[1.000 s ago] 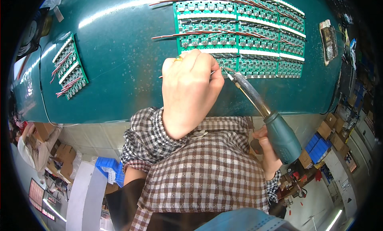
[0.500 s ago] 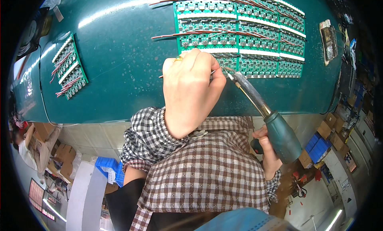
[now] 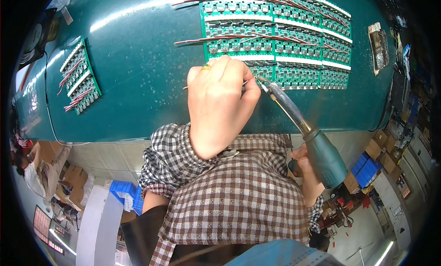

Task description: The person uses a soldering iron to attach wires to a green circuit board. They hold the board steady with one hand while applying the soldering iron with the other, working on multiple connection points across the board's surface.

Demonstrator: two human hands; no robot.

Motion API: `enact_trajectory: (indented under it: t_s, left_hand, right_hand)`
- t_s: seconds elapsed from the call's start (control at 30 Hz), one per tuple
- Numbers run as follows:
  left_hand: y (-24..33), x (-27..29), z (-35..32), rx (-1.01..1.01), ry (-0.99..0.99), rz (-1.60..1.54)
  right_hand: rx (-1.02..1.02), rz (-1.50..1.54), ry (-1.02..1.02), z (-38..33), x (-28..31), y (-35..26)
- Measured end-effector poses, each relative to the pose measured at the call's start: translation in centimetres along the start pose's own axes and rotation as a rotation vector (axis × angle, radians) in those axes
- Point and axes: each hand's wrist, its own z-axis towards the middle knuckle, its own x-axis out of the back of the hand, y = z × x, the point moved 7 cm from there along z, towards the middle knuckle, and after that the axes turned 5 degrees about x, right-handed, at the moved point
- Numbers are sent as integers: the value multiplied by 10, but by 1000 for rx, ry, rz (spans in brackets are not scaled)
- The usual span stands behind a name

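My left hand (image 3: 219, 100) is closed in a pinch over thin wires at the near edge of a green circuit board panel (image 3: 294, 45), a ring on one finger. My right hand (image 3: 307, 170) grips the teal handle of a soldering iron (image 3: 317, 146); only part of that hand shows behind the handle. The iron's metal tip (image 3: 262, 83) touches the board edge right beside my left fingertips. Red and dark wires (image 3: 220, 37) run across the rows of small boards.
The boards lie on a dark green table (image 3: 138, 73). A smaller board panel with red wires (image 3: 79, 82) lies at the left. A small tray with a yellowish pad (image 3: 378, 45) sits at the right. Blue bins (image 3: 126, 195) and cardboard boxes stand on the floor below.
Almost nothing moved. My left hand shifted very slightly at the board edge while the iron tip stayed beside it.
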Motion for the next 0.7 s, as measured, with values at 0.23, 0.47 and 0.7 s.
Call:
enact_trajectory:
  t_s: [0.23, 0.47, 0.7]
  left_hand:
    - [0, 0, 0, 0, 5, 14]
    - [0, 0, 0, 4, 6, -2]
    - [-1, 1, 0, 4, 5, -9]
  right_hand:
    - [3, 4, -3, 0, -1, -2]
    - [57, -70, -63, 2, -2, -3]
    - [-49, 20, 117, 4, -7, -15]
